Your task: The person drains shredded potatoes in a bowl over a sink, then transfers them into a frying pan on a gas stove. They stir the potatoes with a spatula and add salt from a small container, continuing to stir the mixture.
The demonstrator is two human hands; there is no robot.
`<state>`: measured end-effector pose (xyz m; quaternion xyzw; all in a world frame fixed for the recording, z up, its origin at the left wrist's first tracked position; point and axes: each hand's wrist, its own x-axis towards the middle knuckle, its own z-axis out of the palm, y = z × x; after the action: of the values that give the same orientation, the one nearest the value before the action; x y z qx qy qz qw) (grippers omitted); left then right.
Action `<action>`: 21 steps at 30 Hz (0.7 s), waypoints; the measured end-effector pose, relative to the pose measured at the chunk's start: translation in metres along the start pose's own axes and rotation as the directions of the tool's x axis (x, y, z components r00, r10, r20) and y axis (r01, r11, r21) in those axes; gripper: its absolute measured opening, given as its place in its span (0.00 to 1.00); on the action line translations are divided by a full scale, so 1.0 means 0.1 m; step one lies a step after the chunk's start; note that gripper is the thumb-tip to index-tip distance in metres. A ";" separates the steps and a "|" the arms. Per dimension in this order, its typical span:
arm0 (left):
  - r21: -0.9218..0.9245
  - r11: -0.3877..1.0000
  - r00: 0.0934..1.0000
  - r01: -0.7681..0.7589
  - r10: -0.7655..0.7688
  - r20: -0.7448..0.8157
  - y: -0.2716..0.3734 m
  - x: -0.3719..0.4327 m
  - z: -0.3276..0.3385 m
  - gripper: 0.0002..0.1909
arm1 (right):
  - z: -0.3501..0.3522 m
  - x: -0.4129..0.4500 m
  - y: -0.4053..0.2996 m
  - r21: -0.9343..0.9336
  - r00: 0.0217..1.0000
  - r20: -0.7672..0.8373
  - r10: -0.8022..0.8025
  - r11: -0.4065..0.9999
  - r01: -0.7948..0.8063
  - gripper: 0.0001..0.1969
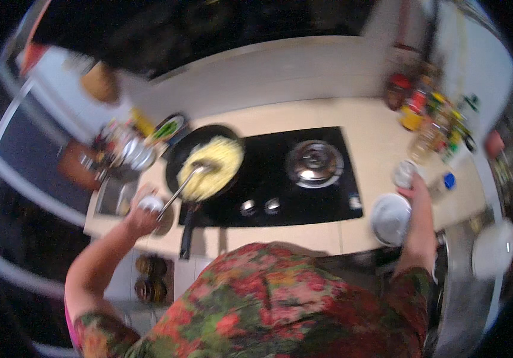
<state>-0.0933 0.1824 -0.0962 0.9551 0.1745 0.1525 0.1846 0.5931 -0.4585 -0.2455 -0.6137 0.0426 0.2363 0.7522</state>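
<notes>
My left hand [143,217] is closed on the handle of a metal spatula [176,197], with something white, blurred, at the hand. The spatula's head rests over a yellow, egg-like food [214,179] in a black frying pan [176,150]. The pan stands on the left part of a black glass hob [265,156], its handle towards me. My right hand [413,185] is at a small white container [404,173] on the right of the counter and seems to hold it; the blur hides the fingers. A white bowl [390,220] stands beside my right forearm.
The right burner [315,164] has a shiny metal centre. Bottles, among them a clear oil bottle [430,134], stand at the back right. A blue-capped jar [448,181] is right of my hand. Behind the pan lies a dish of chopped greens [169,127]; utensils and a sink [117,197] are at left.
</notes>
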 end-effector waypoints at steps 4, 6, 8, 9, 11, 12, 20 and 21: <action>0.618 0.522 0.703 -0.588 -0.047 0.709 0.68 0.14 -0.26 0.06 | 0.08 0.18 0.06 -0.021 0.967 -0.105 0.231 0.972 -0.234 0.23; 0.535 0.535 0.676 -0.653 0.095 0.730 1.32 0.34 -0.35 0.08 | 0.12 0.23 -0.01 -0.050 0.973 -0.121 0.198 0.977 -0.205 0.23; 0.545 0.684 0.786 -0.485 0.067 0.615 1.80 0.47 -0.43 0.07 | 0.26 0.26 -0.03 -0.069 0.972 -0.108 0.206 0.974 -0.214 0.23; 0.464 0.807 0.844 -0.364 0.075 0.531 1.84 0.54 -0.42 0.08 | 0.32 0.25 -0.01 -0.083 0.972 -0.116 0.205 0.973 -0.215 0.23; 0.268 0.935 0.920 -0.233 0.123 0.373 2.02 0.81 -0.48 0.06 | 0.23 0.33 0.02 -0.169 0.967 -0.134 0.218 0.956 -0.239 0.24; 0.186 0.958 0.959 -0.217 0.173 0.225 1.97 0.90 -0.47 0.06 | 0.21 0.39 0.03 -0.254 0.964 -0.140 0.224 0.933 -0.254 0.26; -0.437 0.789 0.874 0.432 -0.485 -0.011 1.91 1.36 -1.08 0.04 | 0.07 0.51 -0.17 -0.916 0.971 -0.184 -0.153 0.386 -0.113 0.32; -0.488 0.772 0.887 0.407 -0.462 0.008 1.87 1.36 -1.17 0.06 | 0.04 0.52 -0.16 -0.974 0.962 -0.121 -0.246 0.218 -0.067 0.32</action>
<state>0.0384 0.1079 0.1144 0.8032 0.3578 0.1970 0.4336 0.6446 -0.4411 -0.2489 -0.9731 -0.0554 0.0879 0.2057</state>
